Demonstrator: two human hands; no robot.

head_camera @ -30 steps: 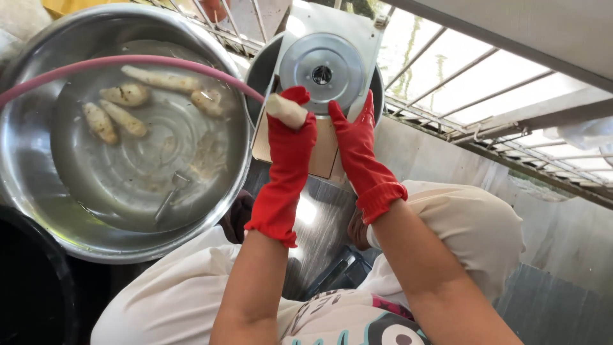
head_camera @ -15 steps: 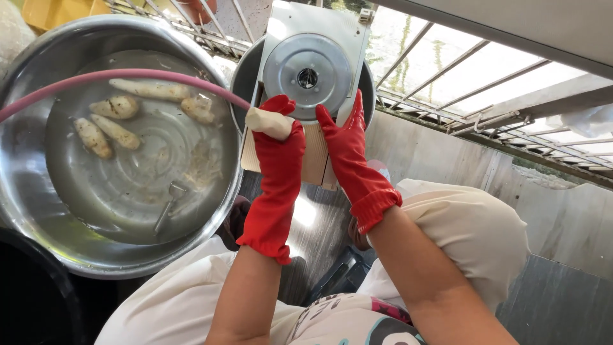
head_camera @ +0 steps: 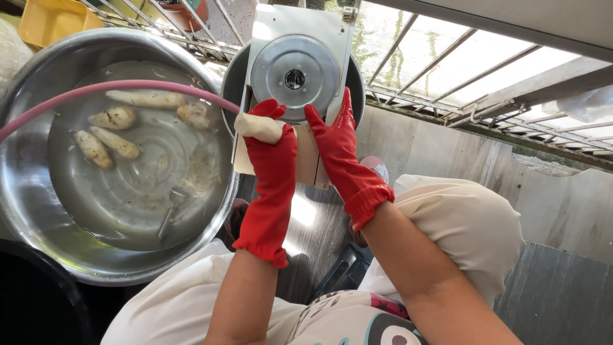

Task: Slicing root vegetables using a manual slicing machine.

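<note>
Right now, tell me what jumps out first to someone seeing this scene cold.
The red-gloved hands at centre: the left hand grips a pale peeled root, the right hand lies flat by the round steel slicer disc above. At left, a big steel basin of water holds more roots, with a pink hose across it.

L hand (head_camera: 271, 137) fisted, R hand (head_camera: 333, 137) flat

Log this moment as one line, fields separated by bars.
left hand: grips peeled root at slicer disc | right hand: flat on slicer base, open | basin: water, five roots, pink hose across
</note>
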